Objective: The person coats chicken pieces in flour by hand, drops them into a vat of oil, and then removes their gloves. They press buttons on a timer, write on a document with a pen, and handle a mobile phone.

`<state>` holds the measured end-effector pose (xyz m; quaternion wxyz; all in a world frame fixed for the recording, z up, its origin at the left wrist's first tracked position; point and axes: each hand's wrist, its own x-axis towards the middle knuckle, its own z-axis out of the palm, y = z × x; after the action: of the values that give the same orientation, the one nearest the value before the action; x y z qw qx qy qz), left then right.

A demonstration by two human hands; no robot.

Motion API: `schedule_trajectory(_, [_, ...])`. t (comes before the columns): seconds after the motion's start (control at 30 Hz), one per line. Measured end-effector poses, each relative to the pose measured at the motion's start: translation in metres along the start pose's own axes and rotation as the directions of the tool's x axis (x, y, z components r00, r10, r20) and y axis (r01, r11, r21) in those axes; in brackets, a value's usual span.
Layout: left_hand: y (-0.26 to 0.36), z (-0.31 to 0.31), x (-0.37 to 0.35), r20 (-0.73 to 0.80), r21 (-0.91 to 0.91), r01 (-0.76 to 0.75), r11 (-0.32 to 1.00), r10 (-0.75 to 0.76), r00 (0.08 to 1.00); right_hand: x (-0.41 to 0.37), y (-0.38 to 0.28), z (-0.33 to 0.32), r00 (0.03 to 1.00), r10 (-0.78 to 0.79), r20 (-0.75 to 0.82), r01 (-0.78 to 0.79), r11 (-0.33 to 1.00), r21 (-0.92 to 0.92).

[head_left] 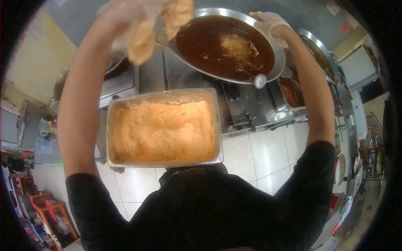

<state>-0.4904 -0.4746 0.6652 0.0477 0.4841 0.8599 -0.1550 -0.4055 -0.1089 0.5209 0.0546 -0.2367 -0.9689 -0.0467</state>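
My left hand [127,14], in a clear glove and blurred, is at the top left, its fingers partly out of view. It holds flour-coated pieces of food: one coated piece [141,42] hangs below it, another coated piece [178,17] is beside the wok's left rim. The wide metal wok [211,11] contains dark brown oil [209,52], where a pale frying piece [236,46] bubbles. Gloved too, my right hand [271,25] is over the wok's far right rim, fingers stretched out and nothing visible in them. A round dial thermometer [260,81] sits at the near rim.
Close to my body is a rectangular metal pan [219,138] full of orange-tan flour [163,129]. A smaller tray with reddish-brown contents [292,92] lies right of the wok, and another large pan [318,48] stands beyond my right forearm. Orange shelving [50,213] is at lower left.
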Motion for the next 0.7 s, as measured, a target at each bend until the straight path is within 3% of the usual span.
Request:
schedule_trajectory(0.07, [-0.011,0.029,0.069,-0.271,-0.372,-0.033,0.928,-0.075,0.960,-0.035,0.001,-0.005,0.989,0.054,-0.134,-0.027,0.980,0.198])
schedule_trajectory(0.1, [0.000,0.024,0.089,-0.094,-0.683,0.012,0.731,-0.103,0.990,-0.062,-0.007,-0.013,0.986,0.020,-0.165,0.014,0.978,0.206])
schedule_trajectory(0.13, [0.013,0.019,0.109,0.085,-0.892,0.105,0.439,-0.065,0.994,-0.094,-0.020,-0.020,0.980,-0.015,-0.197,0.057,0.976,0.212])
schedule_trajectory(0.2, [0.024,0.041,0.165,0.013,-0.876,0.016,0.482,-0.009,1.000,-0.150,-0.050,-0.017,0.981,-0.131,-0.144,0.183,0.867,0.463])
schedule_trajectory(0.27, [0.039,0.073,0.225,-0.118,-0.821,-0.162,0.547,0.115,0.986,-0.199,-0.085,-0.006,0.968,-0.244,-0.055,0.240,0.841,0.484])
schedule_trajectory(0.3, [0.046,0.084,0.252,-0.126,-0.813,-0.171,0.557,0.118,0.985,-0.220,-0.097,0.003,0.947,-0.315,-0.068,0.299,0.777,0.555])
schedule_trajectory(0.33, [0.055,0.095,0.276,-0.160,-0.660,-0.235,0.714,0.173,0.972,-0.240,-0.107,0.016,0.919,-0.384,-0.087,0.351,0.701,0.620])
schedule_trajectory(0.37, [0.063,0.105,0.292,-0.178,-0.473,-0.291,0.831,0.234,0.956,-0.260,-0.117,0.029,0.918,-0.376,-0.123,0.348,0.619,0.704])
schedule_trajectory(0.4, [0.070,0.113,0.302,-0.180,-0.464,-0.300,0.834,0.242,0.953,-0.276,-0.124,0.041,0.918,-0.364,-0.156,0.341,0.528,0.778])
schedule_trajectory(0.47, [0.083,0.131,0.315,-0.286,-0.205,-0.365,0.908,0.301,0.910,-0.297,-0.131,0.059,0.937,-0.304,-0.172,0.307,0.482,0.820])
schedule_trajectory(0.53, [0.092,0.143,0.351,-0.194,-0.177,-0.406,0.897,0.372,0.908,-0.307,-0.136,0.064,0.952,-0.250,-0.176,0.273,0.431,0.860])
schedule_trajectory(0.6, [0.101,0.145,0.346,-0.065,-0.101,-0.423,0.900,0.419,0.906,-0.307,-0.141,0.065,0.969,-0.245,-0.003,0.098,0.376,0.922])
schedule_trajectory(0.63, [0.104,0.146,0.343,-0.071,-0.095,-0.424,0.901,0.419,0.905,-0.306,-0.144,0.067,0.970,-0.243,-0.010,0.104,0.377,0.920])
schedule_trajectory(0.7, [0.109,0.148,0.335,-0.239,-0.073,-0.427,0.901,0.400,0.885,-0.303,-0.153,0.077,0.969,-0.247,0.029,0.083,0.434,0.897])
